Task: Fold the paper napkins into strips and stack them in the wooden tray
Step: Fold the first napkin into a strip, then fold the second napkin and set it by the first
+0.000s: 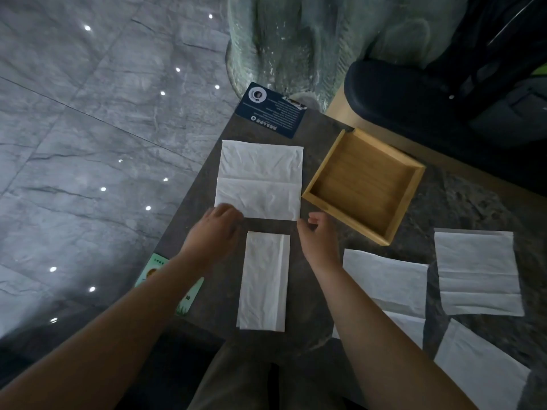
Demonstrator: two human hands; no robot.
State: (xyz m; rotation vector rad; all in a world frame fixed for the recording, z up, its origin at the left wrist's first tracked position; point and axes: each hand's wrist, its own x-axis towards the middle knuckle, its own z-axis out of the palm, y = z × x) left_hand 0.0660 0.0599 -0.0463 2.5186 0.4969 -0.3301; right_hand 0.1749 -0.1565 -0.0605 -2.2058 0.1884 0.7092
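While the wooden tray (363,184) stands empty, an unfolded napkin (260,180) lies just left of it; the left hand (216,229) rests on its near-left corner, the right hand (318,235), fingers loosely curled, at its near-right corner. A folded strip (263,281) lies nearer, left of the tray.

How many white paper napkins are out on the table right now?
5: unfolded napkin by both hands, folded strip below, three at right. Forearm may hide more.
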